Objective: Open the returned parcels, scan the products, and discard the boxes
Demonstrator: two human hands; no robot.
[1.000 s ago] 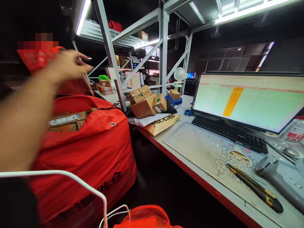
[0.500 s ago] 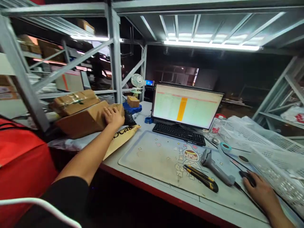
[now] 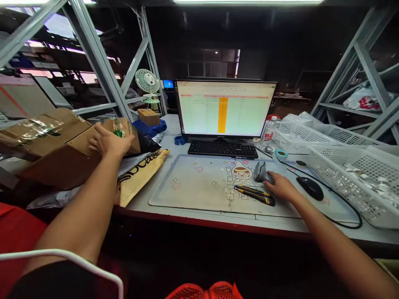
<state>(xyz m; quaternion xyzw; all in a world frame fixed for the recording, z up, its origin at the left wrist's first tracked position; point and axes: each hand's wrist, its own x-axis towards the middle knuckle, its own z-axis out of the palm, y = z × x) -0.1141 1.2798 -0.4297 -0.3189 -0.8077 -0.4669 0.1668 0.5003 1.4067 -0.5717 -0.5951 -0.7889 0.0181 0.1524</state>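
My left hand [image 3: 111, 143] is on a small cardboard box [image 3: 127, 128] with clear tape and a green mark. Its fingers curl over the left side and the thumb lies toward the right; the underside of the grip is hidden. That box leans by a larger taped carton [image 3: 46, 133]. My right hand [image 3: 282, 187] is closed around the handle of a grey barcode scanner [image 3: 260, 171], which lies on the desk mat [image 3: 193, 187]. Just in front of the scanner is a black and yellow utility knife [image 3: 254, 194]. A black computer mouse [image 3: 310, 188] sits to the right of this hand.
A lit monitor [image 3: 226, 110] stands behind a black keyboard [image 3: 222, 148]. White plastic baskets [image 3: 346, 174] line the right side, near a bottle [image 3: 269, 131] and tape roll [image 3: 281, 154]. A yellow mailer bag [image 3: 137, 180] lies at left. Metal shelf posts [image 3: 98, 58] rise behind.
My right hand has left the mouse and moved left onto the scanner, whose handle has turned. My left hand stays at the boxes, its fingers now more curled. The view has shifted.
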